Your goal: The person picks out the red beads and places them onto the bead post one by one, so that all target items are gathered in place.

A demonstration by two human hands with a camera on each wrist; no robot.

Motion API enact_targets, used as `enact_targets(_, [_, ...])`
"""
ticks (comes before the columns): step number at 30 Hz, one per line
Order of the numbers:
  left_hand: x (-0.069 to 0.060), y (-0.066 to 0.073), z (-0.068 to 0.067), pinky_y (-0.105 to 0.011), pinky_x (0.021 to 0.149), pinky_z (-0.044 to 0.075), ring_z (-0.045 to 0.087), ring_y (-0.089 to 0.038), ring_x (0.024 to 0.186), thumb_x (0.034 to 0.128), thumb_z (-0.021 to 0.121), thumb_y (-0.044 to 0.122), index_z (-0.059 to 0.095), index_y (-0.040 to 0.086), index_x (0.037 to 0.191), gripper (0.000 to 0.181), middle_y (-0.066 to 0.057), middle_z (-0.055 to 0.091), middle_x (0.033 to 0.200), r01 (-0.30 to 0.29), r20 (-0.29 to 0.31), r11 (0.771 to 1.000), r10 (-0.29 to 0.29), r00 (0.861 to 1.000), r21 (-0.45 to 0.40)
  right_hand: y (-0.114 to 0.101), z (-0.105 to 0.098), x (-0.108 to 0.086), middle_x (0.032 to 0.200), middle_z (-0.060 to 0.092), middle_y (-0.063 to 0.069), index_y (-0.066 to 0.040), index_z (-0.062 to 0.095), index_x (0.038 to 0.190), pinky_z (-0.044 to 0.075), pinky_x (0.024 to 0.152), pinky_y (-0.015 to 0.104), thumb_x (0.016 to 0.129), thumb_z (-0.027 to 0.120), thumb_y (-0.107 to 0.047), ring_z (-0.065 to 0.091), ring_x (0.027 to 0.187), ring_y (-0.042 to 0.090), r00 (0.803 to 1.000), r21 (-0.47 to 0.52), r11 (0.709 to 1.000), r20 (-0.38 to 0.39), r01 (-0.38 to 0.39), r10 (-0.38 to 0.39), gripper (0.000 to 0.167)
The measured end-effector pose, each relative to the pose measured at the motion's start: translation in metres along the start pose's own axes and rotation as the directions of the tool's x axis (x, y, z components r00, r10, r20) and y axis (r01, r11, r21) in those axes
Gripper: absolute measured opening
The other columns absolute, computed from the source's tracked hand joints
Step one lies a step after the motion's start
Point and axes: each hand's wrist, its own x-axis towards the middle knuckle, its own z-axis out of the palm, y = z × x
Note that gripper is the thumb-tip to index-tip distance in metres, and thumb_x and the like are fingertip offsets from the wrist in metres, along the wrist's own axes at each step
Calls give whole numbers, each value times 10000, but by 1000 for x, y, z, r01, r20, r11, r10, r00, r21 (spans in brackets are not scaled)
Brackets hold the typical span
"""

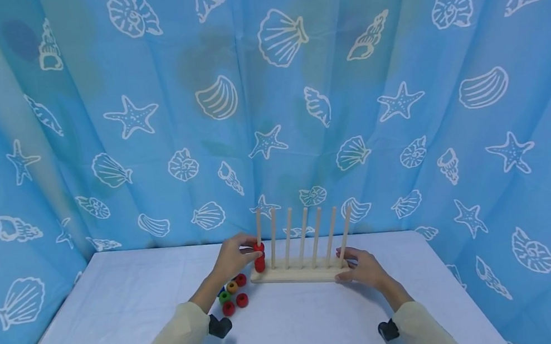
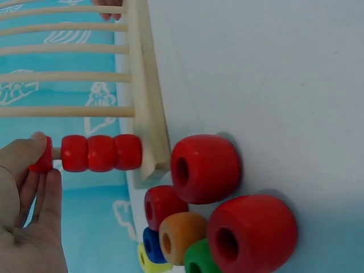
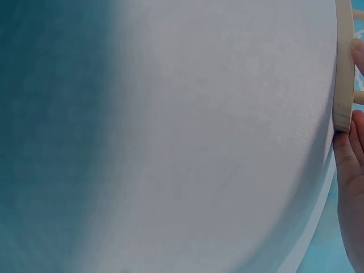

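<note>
My left hand [image 1: 234,259] pinches a red bead [image 2: 41,156] that sits around the leftmost peg of a wooden peg rack [image 1: 296,275]. Below it on that peg, three red beads [image 2: 101,153] are stacked against the base, with a small gap under the pinched one. At the rack's other end my right hand [image 1: 363,266] grips the base, its thumb on the front side and fingers by the last peg. In the right wrist view, the end of the wooden base [image 3: 343,74] shows between thumb and fingers.
Loose beads lie on the white table left of the rack: several red ones [image 2: 253,234], an orange bead [image 2: 182,238], a green bead [image 2: 200,259], a blue bead [image 2: 152,244] and a yellow bead [image 2: 151,263]. A blue shell-print curtain [image 1: 269,111] hangs behind the table.
</note>
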Motion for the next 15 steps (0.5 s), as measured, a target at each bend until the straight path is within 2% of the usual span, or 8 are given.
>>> enact_targets(15, [-3,-10,6,-346,872,549,650,-225,1043,853,753,87,668,79,1182,340,-45,638,1120,26,9,1000,-26,1000,17,-2,-1,-2,1347,569,146,-72,555,1367,456,998,417,692,883,-153,501,1275,359,1000,19,1000,2,-19,19,755])
